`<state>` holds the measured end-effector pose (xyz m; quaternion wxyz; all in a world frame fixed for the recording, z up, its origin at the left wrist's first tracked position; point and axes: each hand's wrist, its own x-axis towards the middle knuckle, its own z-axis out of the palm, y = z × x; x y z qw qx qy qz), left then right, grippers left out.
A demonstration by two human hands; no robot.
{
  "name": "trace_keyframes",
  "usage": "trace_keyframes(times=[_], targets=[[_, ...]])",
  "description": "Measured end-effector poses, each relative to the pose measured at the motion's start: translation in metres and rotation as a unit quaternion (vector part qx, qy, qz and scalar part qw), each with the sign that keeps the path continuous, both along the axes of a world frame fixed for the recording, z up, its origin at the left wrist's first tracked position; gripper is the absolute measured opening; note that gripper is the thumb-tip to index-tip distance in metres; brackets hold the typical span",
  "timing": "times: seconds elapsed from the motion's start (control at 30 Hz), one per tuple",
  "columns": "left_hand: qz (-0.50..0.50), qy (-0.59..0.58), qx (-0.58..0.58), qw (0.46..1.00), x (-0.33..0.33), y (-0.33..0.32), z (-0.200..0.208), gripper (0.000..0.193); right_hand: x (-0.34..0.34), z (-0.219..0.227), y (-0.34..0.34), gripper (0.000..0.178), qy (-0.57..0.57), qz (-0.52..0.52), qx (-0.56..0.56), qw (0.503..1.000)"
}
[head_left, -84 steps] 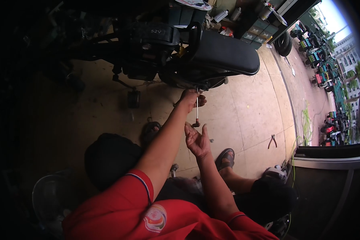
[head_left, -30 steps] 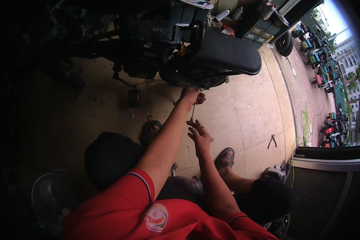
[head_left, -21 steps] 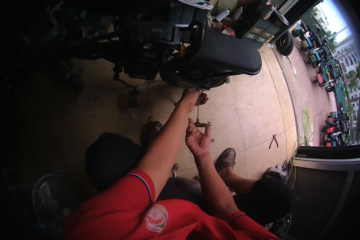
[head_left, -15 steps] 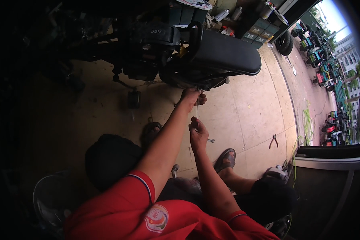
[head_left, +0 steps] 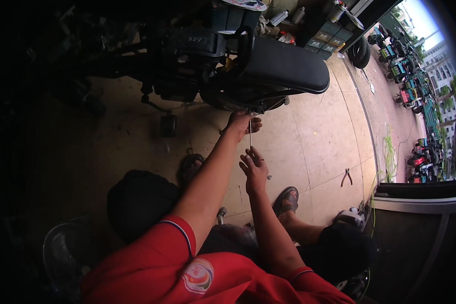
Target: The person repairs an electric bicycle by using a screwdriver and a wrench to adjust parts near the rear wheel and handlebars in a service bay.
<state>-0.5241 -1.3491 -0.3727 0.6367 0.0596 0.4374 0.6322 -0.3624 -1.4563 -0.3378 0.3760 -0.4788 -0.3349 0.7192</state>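
A black two-wheeler with a long padded seat stands across the upper middle. Below its seat, by the rear wheel's hub, my left hand is closed around the upper end of a thin metal rod; the rod's tip is hidden by the hand and the bike's parts. The rod points down toward me. Just at its lower end is my right hand, fingers apart and loosely raised; whether a fingertip touches the rod I cannot tell.
Pliers lie on the tiled floor to the right. A small metal tool is mostly hidden behind my right hand. A pedal juts from the bike. Tyres and boxes stand at the back right. A green cable runs by the doorway.
My right hand's fingers have come apart from a pinch at the rod's lower end. That hand has shifted slightly to the right, covering more of the small floor tool. My left hand stays put.
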Motion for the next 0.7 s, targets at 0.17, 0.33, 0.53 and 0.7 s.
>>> trace_keyframes(times=[0.17, 0.33, 0.53, 0.7], targets=[[0.012, 0.066, 0.001, 0.998, -0.002, 0.004, -0.004, 0.017, -0.004, 0.001, -0.003, 0.037, -0.344, 0.093, 0.442, 0.823], [0.030, 0.081, -0.023, 0.996, 0.001, 0.007, -0.004, 0.018, -0.004, 0.006, 0.000, 0.036, -0.413, 0.122, 0.510, 0.745], [0.011, 0.058, -0.016, 0.998, 0.001, 0.010, 0.000, 0.024, 0.007, 0.000, 0.008, 0.049, 0.047, 0.011, -0.034, 0.998], [0.020, 0.044, 0.004, 0.999, -0.004, 0.005, -0.007, 0.025, 0.001, 0.008, 0.022, 0.051, 0.038, 0.168, -0.095, 0.980]])
